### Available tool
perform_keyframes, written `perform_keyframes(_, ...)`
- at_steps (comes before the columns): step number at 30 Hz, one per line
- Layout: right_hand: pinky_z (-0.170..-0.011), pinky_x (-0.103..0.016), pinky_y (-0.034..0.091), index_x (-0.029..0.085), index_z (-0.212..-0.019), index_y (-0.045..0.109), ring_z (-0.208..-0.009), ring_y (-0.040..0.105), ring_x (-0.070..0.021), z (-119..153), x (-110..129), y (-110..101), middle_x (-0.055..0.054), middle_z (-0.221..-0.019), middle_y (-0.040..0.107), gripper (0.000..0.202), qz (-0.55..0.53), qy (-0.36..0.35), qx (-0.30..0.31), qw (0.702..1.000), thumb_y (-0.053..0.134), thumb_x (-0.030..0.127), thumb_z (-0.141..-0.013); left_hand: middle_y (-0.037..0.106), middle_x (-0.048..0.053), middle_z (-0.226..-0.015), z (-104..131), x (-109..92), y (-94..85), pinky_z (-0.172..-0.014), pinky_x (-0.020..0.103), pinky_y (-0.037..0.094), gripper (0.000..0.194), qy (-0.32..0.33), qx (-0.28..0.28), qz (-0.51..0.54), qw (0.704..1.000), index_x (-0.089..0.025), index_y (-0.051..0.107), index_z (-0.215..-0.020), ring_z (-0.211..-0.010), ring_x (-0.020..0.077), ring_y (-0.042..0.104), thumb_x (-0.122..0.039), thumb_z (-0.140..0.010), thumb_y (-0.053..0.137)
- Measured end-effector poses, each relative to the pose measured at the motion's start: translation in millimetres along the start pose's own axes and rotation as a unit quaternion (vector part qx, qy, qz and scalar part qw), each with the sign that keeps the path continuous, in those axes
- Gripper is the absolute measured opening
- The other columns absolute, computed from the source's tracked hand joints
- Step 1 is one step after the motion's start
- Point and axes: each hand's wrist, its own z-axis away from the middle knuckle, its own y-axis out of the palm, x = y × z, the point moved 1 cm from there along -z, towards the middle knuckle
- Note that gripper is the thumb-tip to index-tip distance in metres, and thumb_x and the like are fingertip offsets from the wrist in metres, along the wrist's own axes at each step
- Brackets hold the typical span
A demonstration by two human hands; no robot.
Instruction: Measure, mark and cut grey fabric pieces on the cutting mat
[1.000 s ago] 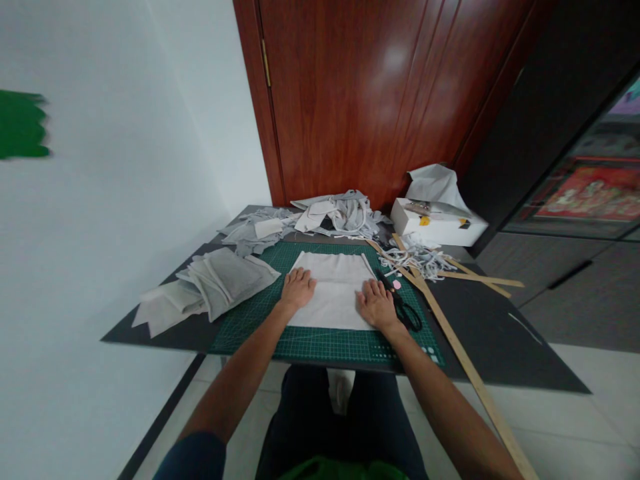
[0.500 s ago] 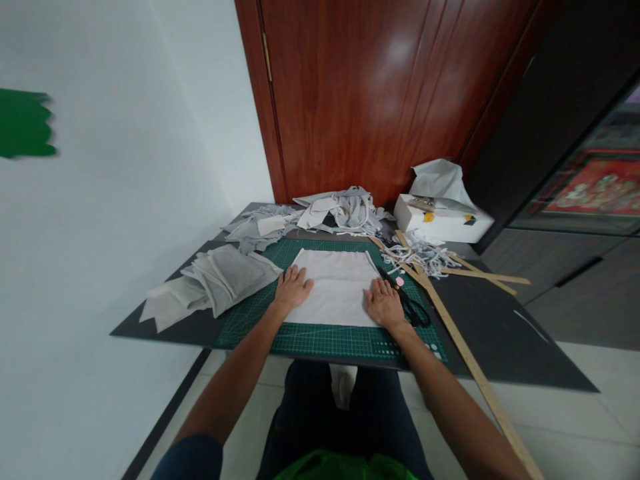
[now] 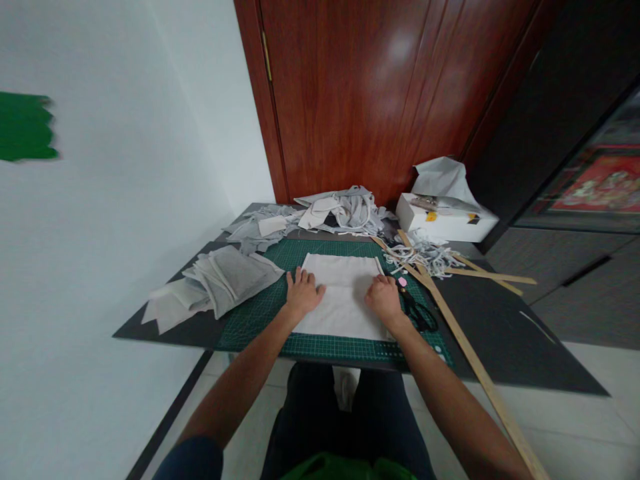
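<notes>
A white piece of cloth (image 3: 345, 307) with folded side edges lies flat on a green cutting mat (image 3: 320, 347). My left hand (image 3: 302, 293) rests spread on the cloth's left side, fingers apart and palm down. At the right edge, my right hand (image 3: 384, 298) has its fingers curled in against the cloth and appears to pinch it; the fingertips are hidden. Just right of that hand are black-handled scissors (image 3: 423, 313), partly covered by it, with a small pink piece (image 3: 402, 283) beside them.
Folded grey cloths (image 3: 240, 273) are stacked at left. Fabric scraps (image 3: 345, 210) heap up along the back. Wooden strips (image 3: 465, 347) and a tangle of white cords (image 3: 425, 257) lie at right, before a white box (image 3: 445, 220). A wooden door (image 3: 350, 100) stands behind.
The cloth has shifted slightly right and toward me, with my left hand moving along. My right hand went from lying flat to curled fingers at the cloth's edge.
</notes>
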Motion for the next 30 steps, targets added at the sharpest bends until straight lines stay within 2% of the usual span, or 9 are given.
perform_keyframes(4, -0.115, -0.034, 0.04, -0.001, -0.136, 0.063, -0.136, 0.058, -0.0276, -20.7, 20.6, 13.8, -0.025, -0.147, 0.061, 0.048, -0.048, -0.018, -0.012, 0.999, 0.051, 0.007, -0.09, 0.063, 0.025, -0.145, -19.6, -18.3, -6.2, -0.128, 0.055, 0.026, 0.046, 0.049, -0.047, -0.008, 0.998, -0.005, 0.072, -0.123, -0.153, 0.0372, 0.039, -0.032, -0.104, 0.041)
perform_keyframes(7, -0.119, -0.039, 0.037, -0.002, -0.145, 0.056, -0.145, 0.05, -0.0301, -26.5, 25.8, 22.9, -0.027, -0.155, 0.054, 0.051, -0.052, -0.013, 0.001, 0.999, 0.05, 0.014, -0.096, 0.063, 0.02, -0.146, -36.0, -27.2, 0.9, -0.128, 0.04, 0.031, 0.043, 0.125, -0.043, 0.034, 0.991, -0.006, 0.068, -0.132, -0.15, 0.0282, 0.045, -0.022, -0.103, 0.04)
perform_keyframes(10, -0.12, -0.045, 0.036, 0.003, -0.147, 0.056, -0.147, 0.047, -0.0346, -24.1, 22.0, 27.6, -0.025, -0.157, 0.053, 0.05, -0.029, 0.017, 0.007, 0.999, 0.045, 0.02, -0.102, 0.056, 0.016, -0.157, -45.9, -22.6, 13.3, -0.128, 0.038, 0.033, 0.047, 0.151, -0.021, 0.058, 0.987, -0.01, 0.059, -0.144, -0.15, 0.0249, 0.045, -0.025, -0.104, 0.041)
perform_keyframes(13, -0.119, -0.049, 0.035, 0.006, -0.142, 0.06, -0.146, 0.047, -0.0365, -19.1, 18.9, 30.1, -0.022, -0.154, 0.057, 0.047, -0.013, 0.021, -0.003, 1.0, 0.043, 0.025, -0.104, 0.051, 0.016, -0.161, -48.0, -6.6, 20.8, -0.128, 0.046, 0.031, 0.049, 0.104, -0.017, 0.044, 0.993, -0.015, 0.057, -0.148, -0.152, 0.0283, 0.042, -0.035, -0.106, 0.04)
perform_keyframes(17, -0.114, -0.046, 0.04, 0.009, -0.131, 0.067, -0.138, 0.053, -0.0347, -23.0, 14.8, 29.9, -0.021, -0.144, 0.064, 0.04, -0.021, 0.02, -0.019, 0.999, 0.048, 0.025, -0.101, 0.042, 0.017, -0.167, -46.3, 11.6, 20.7, -0.127, 0.061, 0.028, 0.057, -0.005, 0.007, 0.034, 0.999, -0.02, 0.05, -0.155, -0.156, 0.0362, 0.035, -0.046, -0.107, 0.035)
perform_keyframes(20, -0.106, -0.038, 0.047, 0.009, -0.115, 0.075, -0.116, 0.067, -0.0283, -38.1, -6.0, 21.8, -0.02, -0.12, 0.075, 0.035, -0.044, 0.013, -0.011, 0.999, 0.05, 0.01, -0.092, 0.036, 0.016, -0.171, -45.2, 12.9, 18.7, -0.129, 0.06, 0.024, 0.063, -0.029, 0.035, 0.038, 0.998, -0.02, 0.043, -0.161, -0.159, 0.0366, 0.03, -0.052, -0.107, 0.032)
perform_keyframes(23, -0.104, -0.039, 0.048, 0.007, -0.109, 0.078, -0.109, 0.072, -0.03, -55.1, -47.9, 7.1, -0.02, -0.108, 0.078, 0.037, -0.027, 0.049, -0.037, 0.998, 0.052, 0.002, -0.083, 0.036, 0.016, -0.171, -44.2, 9.2, 16.2, -0.129, 0.058, 0.023, 0.064, -0.029, 0.036, 0.035, 0.998, -0.019, 0.043, -0.161, -0.16, 0.0364, 0.029, -0.052, -0.107, 0.031)
perform_keyframes(26, -0.098, -0.036, 0.051, 0.007, -0.109, 0.079, -0.107, 0.074, -0.0307, -64.8, -92.3, -3.7, -0.02, -0.105, 0.079, 0.038, 0.005, 0.117, -0.008, 0.993, 0.056, 0.001, -0.08, 0.036, 0.017, -0.171, -43.3, 6.7, 14.1, -0.129, 0.059, 0.024, 0.063, -0.03, 0.035, 0.034, 0.998, -0.018, 0.044, -0.16, -0.159, 0.0371, 0.03, -0.05, -0.107, 0.031)
perform_keyframes(30, -0.104, -0.039, 0.048, 0.012, -0.127, 0.075, -0.119, 0.068, -0.0321, -71.5, -120.8, -7.7, -0.018, -0.124, 0.076, 0.059, 0.034, 0.103, 0.023, 0.994, 0.065, 0.002, -0.07, 0.038, 0.019, -0.17, -42.1, 6.3, 13.3, -0.128, 0.06, 0.024, 0.061, -0.027, 0.024, 0.033, 0.999, -0.016, 0.047, -0.158, -0.159, 0.0378, 0.031, -0.047, -0.107, 0.031)
